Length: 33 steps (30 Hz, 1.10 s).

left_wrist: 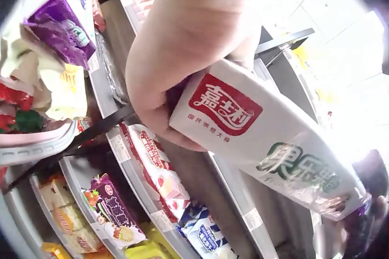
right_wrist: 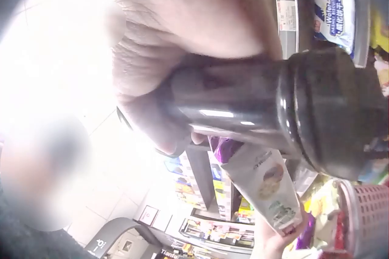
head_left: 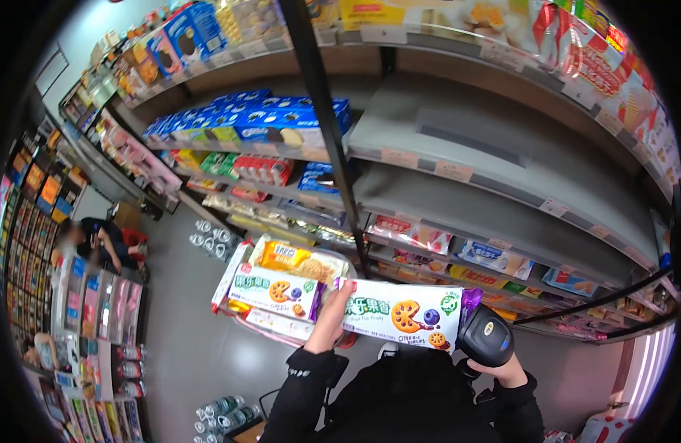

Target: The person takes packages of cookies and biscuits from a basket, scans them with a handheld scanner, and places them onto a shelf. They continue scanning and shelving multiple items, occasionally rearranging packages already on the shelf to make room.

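My left hand (head_left: 328, 321) grips one end of a long white biscuit pack (head_left: 385, 316) with purple ends and pictures of cookies and blueberries. A red brand label shows on this biscuit pack (left_wrist: 228, 108) in the left wrist view. My right hand (head_left: 505, 371) holds a black handheld barcode scanner (head_left: 490, 338), whose head overlaps the pack's far end in the head view. Fingers of my right hand (right_wrist: 188, 22) wrap the scanner's handle (right_wrist: 231, 95) in the right wrist view. Left of the held pack, a similar white pack (head_left: 270, 292) lies in a pink basket (right_wrist: 366, 216).
An orange-and-cream biscuit bag (head_left: 303, 260) also lies in the basket. Shelves (head_left: 459, 133) of packaged snacks stand ahead, with blue biscuit boxes (head_left: 281, 122) at left. Bottled water packs (head_left: 226, 415) stand on the floor. Another person (head_left: 104, 240) is at the far left.
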Each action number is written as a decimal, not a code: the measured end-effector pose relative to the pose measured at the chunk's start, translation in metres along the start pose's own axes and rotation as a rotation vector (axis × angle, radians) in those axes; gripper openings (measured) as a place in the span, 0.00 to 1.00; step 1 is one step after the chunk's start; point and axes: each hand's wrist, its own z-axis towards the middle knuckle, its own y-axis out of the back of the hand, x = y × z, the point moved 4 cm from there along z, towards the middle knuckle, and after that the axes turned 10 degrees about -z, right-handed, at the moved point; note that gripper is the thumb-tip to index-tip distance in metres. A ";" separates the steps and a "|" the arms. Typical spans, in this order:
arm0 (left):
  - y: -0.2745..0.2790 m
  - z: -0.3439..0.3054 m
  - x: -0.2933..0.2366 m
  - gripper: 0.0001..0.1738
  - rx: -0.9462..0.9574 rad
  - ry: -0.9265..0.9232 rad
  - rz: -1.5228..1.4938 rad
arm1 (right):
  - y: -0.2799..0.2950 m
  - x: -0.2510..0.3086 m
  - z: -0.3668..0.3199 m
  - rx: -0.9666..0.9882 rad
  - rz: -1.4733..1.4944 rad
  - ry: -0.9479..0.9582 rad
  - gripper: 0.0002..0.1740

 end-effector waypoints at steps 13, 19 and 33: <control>-0.043 -0.035 -0.009 0.22 0.149 0.055 0.152 | 0.038 -0.028 -0.002 -0.118 0.175 -0.094 0.36; -0.079 -0.043 -0.001 0.23 0.166 0.035 0.162 | 0.072 -0.017 -0.001 -0.096 0.074 -0.037 0.34; -0.222 -0.027 0.024 0.26 0.397 -0.106 0.240 | 0.182 0.035 -0.067 -0.189 -0.106 0.159 0.35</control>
